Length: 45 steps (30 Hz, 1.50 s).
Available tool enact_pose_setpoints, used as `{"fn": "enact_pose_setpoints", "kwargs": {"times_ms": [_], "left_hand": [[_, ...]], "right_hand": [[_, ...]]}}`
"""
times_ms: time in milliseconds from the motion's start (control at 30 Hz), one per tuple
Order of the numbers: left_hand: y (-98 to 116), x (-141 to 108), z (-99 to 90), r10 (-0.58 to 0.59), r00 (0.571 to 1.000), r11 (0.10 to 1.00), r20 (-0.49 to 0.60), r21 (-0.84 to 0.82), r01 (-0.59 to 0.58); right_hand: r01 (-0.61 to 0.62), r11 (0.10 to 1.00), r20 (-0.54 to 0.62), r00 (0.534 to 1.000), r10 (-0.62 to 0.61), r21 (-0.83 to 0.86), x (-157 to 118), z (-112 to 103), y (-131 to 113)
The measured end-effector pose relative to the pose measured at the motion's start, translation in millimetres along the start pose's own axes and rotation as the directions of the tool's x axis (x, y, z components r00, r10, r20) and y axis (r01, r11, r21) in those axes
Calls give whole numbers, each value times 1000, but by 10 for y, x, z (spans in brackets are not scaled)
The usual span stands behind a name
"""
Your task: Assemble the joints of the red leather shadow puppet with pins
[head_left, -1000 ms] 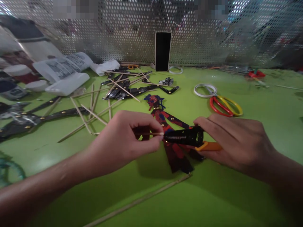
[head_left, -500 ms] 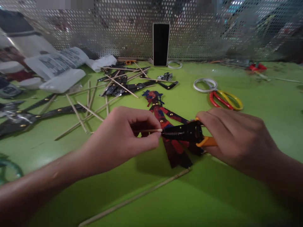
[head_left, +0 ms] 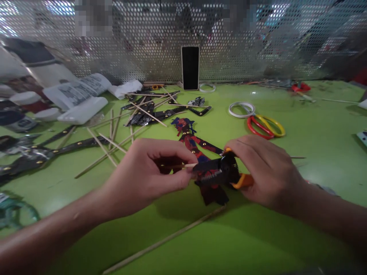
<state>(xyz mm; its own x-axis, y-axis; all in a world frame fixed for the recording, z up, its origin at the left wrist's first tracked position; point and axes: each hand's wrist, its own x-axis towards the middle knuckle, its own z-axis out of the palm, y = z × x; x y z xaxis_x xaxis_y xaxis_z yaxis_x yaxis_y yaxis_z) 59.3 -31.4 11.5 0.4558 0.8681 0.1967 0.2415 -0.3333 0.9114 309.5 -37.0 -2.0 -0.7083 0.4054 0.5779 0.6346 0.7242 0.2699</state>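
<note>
My left hand (head_left: 151, 168) pinches a thin wooden stick (head_left: 189, 165) between thumb and fingertips, its pale end pointing right. My right hand (head_left: 263, 168) is wrapped round the orange handles of a black wire stripper (head_left: 222, 170). The stripper's jaws are spread at the stick's end, close to my left fingertips; whether they touch the stick I cannot tell. Beneath both hands lies a flat red, blue and black jointed figure (head_left: 189, 141) with brass-coloured fasteners, partly hidden by the tool. A longer wooden stick (head_left: 163, 241) rests on the green table nearer to me.
Loose sticks (head_left: 146, 111) and black jointed pieces (head_left: 43, 154) lie at the left and back. Red-and-yellow-handled scissors (head_left: 266, 128) and a white tape roll (head_left: 241, 109) are at the right. A phone (head_left: 190, 68) leans against the perforated metal screen (head_left: 160, 42). White bottles (head_left: 80, 91) crowd the left.
The wire stripper's jaws have spread apart and the tool has shifted slightly left with my right hand. My left hand still pinches the stick. The camera view has tilted up a little.
</note>
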Motion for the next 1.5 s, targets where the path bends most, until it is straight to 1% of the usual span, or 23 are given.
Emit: {"fn": "enact_pose_setpoints", "kwargs": {"times_ms": [100,167,333,500,633,733,900,1067,1100,1200,1367,1500], "left_hand": [[30,-4,-21,55,997,998,46,-16,-55],[46,1,-31,88,995,996,53,-37,-86],[74,7,-31,122,991,991,49,-66,-119],[78,0,-14,195,981,976,-5,-98,-195],[53,1,-14,239,971,963,4,-129,-236],[40,4,-21,261,965,955,17,-150,-255],[57,3,-27,263,965,957,-1,-129,-261],[97,-25,-13,153,988,981,-18,-115,-154],[102,-31,-10,147,989,982,-28,-118,-149],[107,-42,-3,158,987,980,-39,-119,-162],[108,-45,4,153,988,983,-33,-101,-156],[136,-57,-2,141,990,978,-13,-155,-141]], "right_hand": [[-2,1000,-24,1000,2,4,2,-31,-46],[-9,1000,-42,999,8,-9,-2,-45,-52],[-28,1000,-75,997,27,-6,-20,-53,-64],[-52,998,-91,994,54,21,-42,-20,-94],[-47,999,-126,991,47,7,-55,-12,-104],[-54,998,-122,991,53,-8,-49,-32,-108],[-68,998,-124,990,67,-3,-15,-47,-113],[-64,998,-149,987,63,-2,-9,-33,-122],[-68,998,-148,987,68,1,-10,-32,-125],[-85,996,-135,987,86,9,-15,-34,-138],[-84,996,-154,984,86,18,-16,-44,-142],[-77,997,-185,980,75,-2,-21,-49,-131]]}}
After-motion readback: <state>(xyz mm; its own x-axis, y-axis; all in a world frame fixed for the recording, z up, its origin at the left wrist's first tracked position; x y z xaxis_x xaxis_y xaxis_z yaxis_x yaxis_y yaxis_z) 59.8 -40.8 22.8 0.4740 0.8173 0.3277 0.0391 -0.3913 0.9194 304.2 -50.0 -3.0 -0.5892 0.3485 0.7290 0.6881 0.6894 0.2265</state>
